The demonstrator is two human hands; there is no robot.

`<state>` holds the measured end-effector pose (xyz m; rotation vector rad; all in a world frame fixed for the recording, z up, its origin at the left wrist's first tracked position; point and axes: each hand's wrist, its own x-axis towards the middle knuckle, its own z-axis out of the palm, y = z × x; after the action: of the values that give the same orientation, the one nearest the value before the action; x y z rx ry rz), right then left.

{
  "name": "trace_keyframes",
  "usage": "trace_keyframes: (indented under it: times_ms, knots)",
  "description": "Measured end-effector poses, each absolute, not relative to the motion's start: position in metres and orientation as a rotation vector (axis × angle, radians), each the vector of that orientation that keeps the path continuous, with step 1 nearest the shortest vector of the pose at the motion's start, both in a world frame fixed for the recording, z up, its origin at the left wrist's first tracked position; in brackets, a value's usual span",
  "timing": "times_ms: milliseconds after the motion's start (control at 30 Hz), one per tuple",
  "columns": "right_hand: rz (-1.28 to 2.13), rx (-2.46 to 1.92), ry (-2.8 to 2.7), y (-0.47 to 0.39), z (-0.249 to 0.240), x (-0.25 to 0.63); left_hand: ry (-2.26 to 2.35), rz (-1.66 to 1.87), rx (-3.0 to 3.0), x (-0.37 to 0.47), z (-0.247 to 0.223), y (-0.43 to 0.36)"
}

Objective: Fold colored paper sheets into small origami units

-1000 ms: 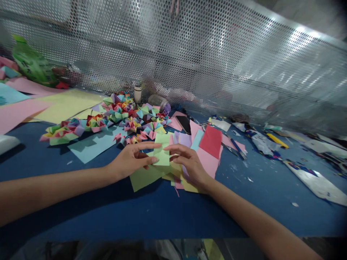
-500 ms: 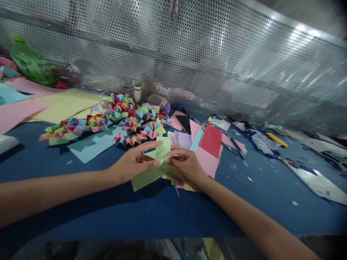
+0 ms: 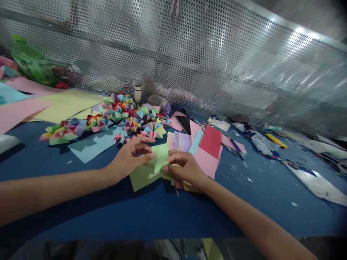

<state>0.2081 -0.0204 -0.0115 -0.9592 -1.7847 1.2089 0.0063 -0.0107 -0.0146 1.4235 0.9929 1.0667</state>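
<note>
Between my hands is a small piece of light green paper (image 3: 160, 156), creased and raised above the table. My left hand (image 3: 132, 157) pinches its left edge between thumb and fingers. On the opposite side, my right hand (image 3: 185, 167) grips the lower right edge, its fingers curled. Under it lies another green sheet (image 3: 143, 177), partly covered by my hands. Beside and beneath my right hand is a spread of coloured paper, with a red sheet (image 3: 210, 141) on a pink one (image 3: 207, 160) and purple pieces (image 3: 184, 142).
Folded multicoloured paper pieces (image 3: 119, 112) are heaped behind my left hand, near a light blue sheet (image 3: 94, 146). A phone (image 3: 183, 124), a pen (image 3: 238, 147) and a yellow cutter (image 3: 276, 141) lie further right. A perforated metal panel (image 3: 189, 54) borders the blue table (image 3: 108, 216) at the back.
The small green paper has been turned and flattened, its raised upright flap no longer standing. My left hand has shifted slightly left, and both hands have changed their grip on it.
</note>
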Motion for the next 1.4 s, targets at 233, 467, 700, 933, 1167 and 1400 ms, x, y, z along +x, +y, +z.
trace_keyframes:
  times_ms: [233, 467, 700, 933, 1167, 1400]
  knots:
    - [1.216, -1.041, -1.452, -0.0182, -0.0109, 0.2035, 0.956, 0.871, 1.371, 0.0084, -0.0151, -0.0102]
    - [1.170, -1.080, -1.443, -0.0184, -0.0126, 0.2037, 0.938, 0.845, 1.472, 0.0085, -0.0158, -0.0142]
    - [1.118, -1.083, -1.507, -0.0174, -0.0156, 0.2059, 0.841, 0.837, 1.436, 0.0060, -0.0177, -0.0152]
    - [1.071, -1.090, -1.571, -0.0210, -0.0120, 0.2040, 0.915, 0.804, 1.516, 0.0079, -0.0149, -0.0171]
    - [1.089, -1.103, -1.550, -0.0213, -0.0130, 0.2020, 0.894, 0.817, 1.477, 0.0093, -0.0188, -0.0159]
    - [1.058, -1.048, -1.538, -0.0202, -0.0156, 0.2031, 0.916, 0.859, 1.463, 0.0096, -0.0218, -0.0124]
